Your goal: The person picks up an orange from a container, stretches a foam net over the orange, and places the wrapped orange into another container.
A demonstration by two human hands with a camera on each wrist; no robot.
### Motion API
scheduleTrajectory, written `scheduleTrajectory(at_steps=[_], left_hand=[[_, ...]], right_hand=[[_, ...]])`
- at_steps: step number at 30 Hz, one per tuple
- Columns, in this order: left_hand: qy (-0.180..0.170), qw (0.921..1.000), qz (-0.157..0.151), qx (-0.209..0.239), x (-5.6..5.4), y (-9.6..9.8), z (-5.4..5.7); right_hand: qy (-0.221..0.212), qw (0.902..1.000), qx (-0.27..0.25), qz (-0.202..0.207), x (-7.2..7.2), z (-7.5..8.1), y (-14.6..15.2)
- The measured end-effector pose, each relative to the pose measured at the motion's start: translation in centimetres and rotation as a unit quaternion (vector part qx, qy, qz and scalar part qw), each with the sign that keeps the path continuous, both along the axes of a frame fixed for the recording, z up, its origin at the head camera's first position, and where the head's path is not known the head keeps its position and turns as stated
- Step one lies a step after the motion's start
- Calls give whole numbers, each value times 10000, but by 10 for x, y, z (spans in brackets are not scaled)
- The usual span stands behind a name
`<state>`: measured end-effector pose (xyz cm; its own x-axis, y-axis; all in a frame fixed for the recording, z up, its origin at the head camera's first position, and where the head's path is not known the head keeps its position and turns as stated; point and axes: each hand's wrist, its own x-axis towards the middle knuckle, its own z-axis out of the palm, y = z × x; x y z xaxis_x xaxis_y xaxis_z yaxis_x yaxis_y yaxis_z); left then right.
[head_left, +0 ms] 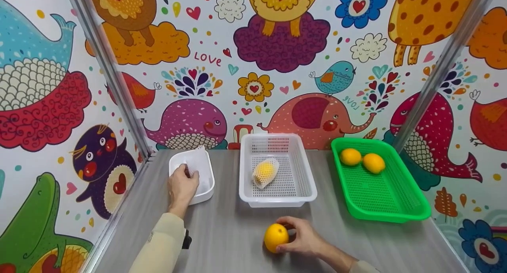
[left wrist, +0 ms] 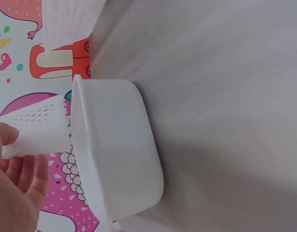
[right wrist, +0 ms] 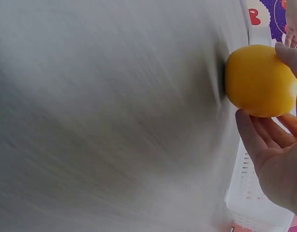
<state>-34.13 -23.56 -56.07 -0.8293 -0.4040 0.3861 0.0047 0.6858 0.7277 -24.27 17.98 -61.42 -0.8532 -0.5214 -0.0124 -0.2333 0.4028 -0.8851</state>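
Observation:
My right hand (head_left: 304, 238) grips an orange (head_left: 276, 238) low over the front of the table, thumb on one side and fingers on the other. In the right wrist view the orange (right wrist: 260, 80) sits between thumb and fingertips, close to the tabletop. My left hand (head_left: 184, 188) is over the small white tub (head_left: 210, 180) at the left. In the left wrist view its thumb and fingers pinch a white foam net sleeve (left wrist: 38, 126) above the tub's rim. Inside the white basket (head_left: 277, 201) lies an orange in a foam net (head_left: 265, 172).
At the right stands a green basket (head_left: 382, 216) with two bare oranges (head_left: 374, 163) at its far end. The grey tabletop (head_left: 225, 233) is bounded by patterned walls and metal posts (head_left: 441, 69) at the back corners.

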Motion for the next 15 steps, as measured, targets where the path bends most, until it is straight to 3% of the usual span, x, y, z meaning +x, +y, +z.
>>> scheduleTrajectory(at_steps=[15], left_hand=[[349,9990,-114,267,13,14,7]], right_hand=[[189,9998,22,-54,1,2,-2]])
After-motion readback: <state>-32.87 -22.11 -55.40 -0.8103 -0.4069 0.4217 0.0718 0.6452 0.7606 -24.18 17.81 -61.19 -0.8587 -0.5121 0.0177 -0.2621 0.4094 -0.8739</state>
